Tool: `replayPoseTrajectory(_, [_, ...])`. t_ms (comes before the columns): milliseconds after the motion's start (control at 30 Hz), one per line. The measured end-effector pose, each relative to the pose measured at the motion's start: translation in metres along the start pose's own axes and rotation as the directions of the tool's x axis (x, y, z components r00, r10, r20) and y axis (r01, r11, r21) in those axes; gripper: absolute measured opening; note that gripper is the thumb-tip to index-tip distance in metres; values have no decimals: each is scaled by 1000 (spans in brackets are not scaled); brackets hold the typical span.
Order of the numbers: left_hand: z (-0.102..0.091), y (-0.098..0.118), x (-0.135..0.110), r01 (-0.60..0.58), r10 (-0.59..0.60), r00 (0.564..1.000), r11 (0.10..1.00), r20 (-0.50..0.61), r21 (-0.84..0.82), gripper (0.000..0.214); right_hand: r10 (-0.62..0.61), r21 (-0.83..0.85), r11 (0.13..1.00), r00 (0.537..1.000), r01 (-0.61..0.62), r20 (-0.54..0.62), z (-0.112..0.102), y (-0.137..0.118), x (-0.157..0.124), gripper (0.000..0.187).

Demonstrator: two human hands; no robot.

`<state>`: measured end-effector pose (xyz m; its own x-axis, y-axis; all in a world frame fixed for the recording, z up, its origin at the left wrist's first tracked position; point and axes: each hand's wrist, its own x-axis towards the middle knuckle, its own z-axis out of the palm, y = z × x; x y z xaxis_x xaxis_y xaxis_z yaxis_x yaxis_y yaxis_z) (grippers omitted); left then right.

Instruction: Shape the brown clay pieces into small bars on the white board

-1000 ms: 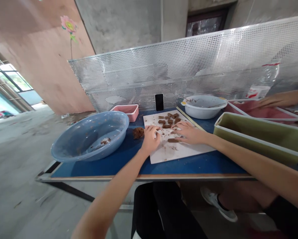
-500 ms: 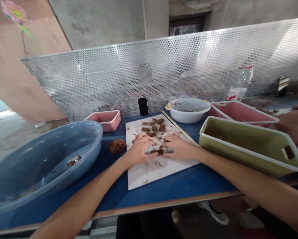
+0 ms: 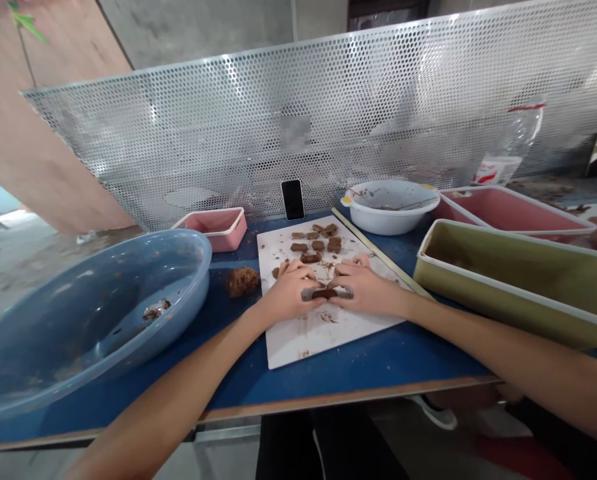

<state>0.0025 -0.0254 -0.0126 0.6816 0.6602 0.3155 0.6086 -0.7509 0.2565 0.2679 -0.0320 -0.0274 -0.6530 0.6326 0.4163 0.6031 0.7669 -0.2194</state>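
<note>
My left hand (image 3: 289,291) and my right hand (image 3: 367,285) face each other over a white board (image 3: 293,340). Between them is a narrow grey mould (image 3: 346,293) with dark brown paste (image 3: 324,293) in its middle. Fingers and thumbs of both hands close on its two ends. Small brown moulded pieces (image 3: 317,245), several of them pinched at the waist, lie on the far half of the board. Brown crumbs and smears mark the surface around my hands. A rough brown lump (image 3: 242,282) sits left of the board.
At left stands a large blue basin (image 3: 188,293), with a pink basket (image 3: 236,230) behind. A wooden strip (image 3: 378,252) runs along the board's right side. Beyond are a white basin (image 3: 393,220), a green basket (image 3: 498,287), a pink basket (image 3: 528,230), a bottle (image 3: 503,153) and a phone (image 3: 292,200).
My view has tipped down and shifted slightly. Both hands stay at the mould on the board, the fingers a little more drawn in around its ends.
</note>
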Motion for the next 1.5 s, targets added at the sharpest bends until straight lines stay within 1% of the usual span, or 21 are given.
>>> replayPoseTrajectory(133, [2,-3,1,-25,25,1000,1000,-1,0,20,23,-21,1000,1000,-23,-6,0,-4,1,20])
replayPoseTrajectory(267, [3,-5,1,-56,56,998,998,7,-2,19,45,-26,999,999,-45,17,-1,-5,2,20])
replayPoseTrajectory(367, [5,-6,1,-59,59,998,998,3,2,17,66,-3,998,997,-66,31,0,-5,3,16])
replayPoseTrajectory(467, [6,-5,1,-51,51,999,999,-8,-11,19,84,-9,996,996,-84,26,1,-5,2,16])
replayPoseTrajectory(567, [1,-3,1,-28,29,999,999,13,-33,19,83,-26,996,996,-82,43,-2,-5,1,17])
replayPoseTrajectory(700, [-6,1,0,7,-4,999,998,46,-64,18,94,-45,995,994,-92,52,-4,-5,1,25])
replayPoseTrajectory(800, [-6,0,0,1,3,999,997,51,-73,17,91,-36,995,995,-89,48,-2,-7,3,19])
replayPoseTrajectory(867, [-5,-1,1,-7,10,999,998,48,-63,20,76,-32,997,996,-74,38,1,-8,4,17])
replayPoseTrajectory(967, [-4,-3,1,-18,21,999,999,48,-50,24,56,-29,998,998,-56,16,5,-8,4,19])
replayPoseTrajectory(1100, [-4,-5,1,-33,36,998,998,55,-57,21,53,-15,998,999,-53,3,7,-8,4,20])
replayPoseTrajectory(1233, [-8,-6,-1,-23,26,997,999,67,-48,21,55,-19,998,998,-55,24,2,-8,3,16])
replayPoseTrajectory(1400, [-14,-5,-4,4,1,997,998,80,-70,29,78,-56,996,996,-75,49,-10,-2,-2,23])
replayPoseTrajectory(1500, [-14,-4,-4,12,-8,998,998,70,-62,27,51,-50,998,998,-49,44,-11,1,-5,19])
